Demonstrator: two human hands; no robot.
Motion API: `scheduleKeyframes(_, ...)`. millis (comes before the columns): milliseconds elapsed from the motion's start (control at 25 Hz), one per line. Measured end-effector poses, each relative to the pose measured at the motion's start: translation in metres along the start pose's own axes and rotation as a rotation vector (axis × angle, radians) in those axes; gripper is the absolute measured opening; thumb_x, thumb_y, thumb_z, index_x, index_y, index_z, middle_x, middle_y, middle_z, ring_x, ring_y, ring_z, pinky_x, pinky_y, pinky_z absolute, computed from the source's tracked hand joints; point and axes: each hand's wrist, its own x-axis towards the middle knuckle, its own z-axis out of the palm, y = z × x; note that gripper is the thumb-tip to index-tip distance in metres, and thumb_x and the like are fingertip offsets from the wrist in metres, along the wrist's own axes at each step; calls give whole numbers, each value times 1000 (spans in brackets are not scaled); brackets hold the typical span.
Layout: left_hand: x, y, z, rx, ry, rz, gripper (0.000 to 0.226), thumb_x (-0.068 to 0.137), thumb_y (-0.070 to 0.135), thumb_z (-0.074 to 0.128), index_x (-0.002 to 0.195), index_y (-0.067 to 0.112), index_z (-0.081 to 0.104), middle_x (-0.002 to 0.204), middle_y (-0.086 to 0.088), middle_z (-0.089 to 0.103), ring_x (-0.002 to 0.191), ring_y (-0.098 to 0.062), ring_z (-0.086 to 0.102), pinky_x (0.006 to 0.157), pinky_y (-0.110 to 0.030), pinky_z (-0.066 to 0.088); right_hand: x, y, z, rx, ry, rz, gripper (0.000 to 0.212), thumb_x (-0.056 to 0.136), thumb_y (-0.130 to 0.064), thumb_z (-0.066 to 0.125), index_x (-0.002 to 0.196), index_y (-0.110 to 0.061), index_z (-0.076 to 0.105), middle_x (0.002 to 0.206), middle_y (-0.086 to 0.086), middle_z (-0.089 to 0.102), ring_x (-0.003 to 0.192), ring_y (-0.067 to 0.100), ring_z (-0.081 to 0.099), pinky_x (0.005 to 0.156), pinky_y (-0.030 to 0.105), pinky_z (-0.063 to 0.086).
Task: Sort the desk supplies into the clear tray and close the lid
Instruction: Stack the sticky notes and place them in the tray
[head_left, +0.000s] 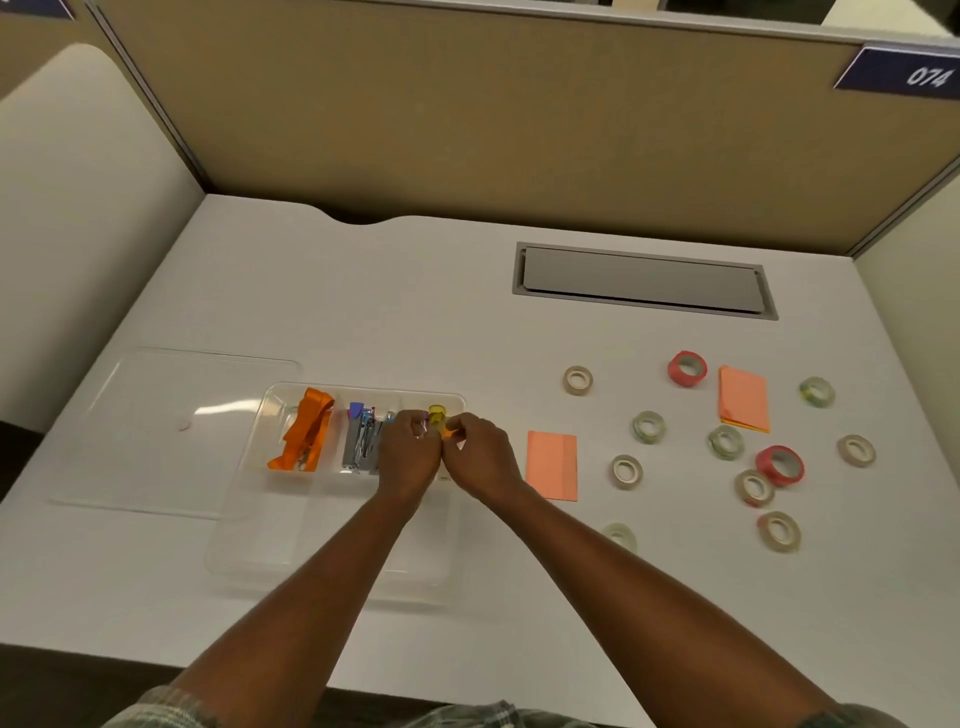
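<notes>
The tray (244, 530) sits at about 8 o'clock from the desk's middle, clear, with dividers across its far end. In the far-left compartment lies an orange lanyard (306, 429); the middle one holds clips (362, 439), metal with blue and red bits. In the far-right compartment stands a small yellow item (437, 413), too small to name.

Both hands meet over that far-right compartment. The left hand (408, 457) is curled, fingertips pinched together near the clips; what it pinches is too small to tell. The right hand (480, 454) is curled too, thumb and fingers closed on a small orange thing (448, 427) just beside the yellow item. The two hands touch at the knuckles.

The lid (156, 431) lies flat on the desk at 9 o'clock from the tray, its near-right corner overlapping the tray's left edge.

At 3 o'clock from the hands, just beside the right wrist, lies an orange pad (552, 465). Farther toward 2 o'clock is a second pad (744, 399). Tape rolls are scattered around them: two red rolls (687, 368) (779, 465), and pale or greenish rolls (577, 380) (648, 427) (626, 471) (725, 442) (816, 392) (856, 450) (754, 487) (778, 530) (620, 535), all loose on the desk (415, 291).

At 1 o'clock a grey cable hatch (644, 280) is set in the desk. A tan partition (467, 114) stands behind, with a plate (914, 75) reading 074.
</notes>
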Motion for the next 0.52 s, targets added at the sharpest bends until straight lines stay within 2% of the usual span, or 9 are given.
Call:
scheduleKeyframes(120, -9, 14, 16, 7, 22, 110, 27, 91, 14, 59, 118, 14, 62, 113, -4, 62, 96, -15, 57, 78, -23, 43, -6, 22, -19, 93, 85, 8, 25, 92, -23, 58, 113, -13, 68, 110, 2, 72, 104, 17, 64, 93, 35, 51)
scheduleKeyframes(280, -26, 39, 53, 13, -99, 215, 24, 91, 19, 60, 114, 17, 64, 107, -1, 64, 95, -15, 61, 82, -29, 49, -12, 65, -60, 122, 161, 109, 21, 91, -23, 58, 108, -15, 69, 107, -3, 72, 103, 15, 65, 88, 27, 48)
scheduleKeyframes(400, -39, 47, 89, 103, -254, 92, 33, 90, 27, 62, 120, 14, 61, 117, -6, 63, 106, -21, 60, 86, -33, 49, -16, 99, -89, 96, 134, 235, 27, 90, -22, 57, 114, -14, 68, 116, 2, 71, 110, 19, 64, 91, 27, 45)
scheduleKeyframes(520, -52, 47, 118, 137, -280, -149, 47, 88, 27, 63, 130, 9, 53, 132, -13, 53, 116, -28, 55, 85, -35, 47, -21, 128, -104, 45, -1, 294, 39, 89, -25, 60, 127, -12, 61, 124, 7, 68, 116, 24, 61, 97, 31, 47)
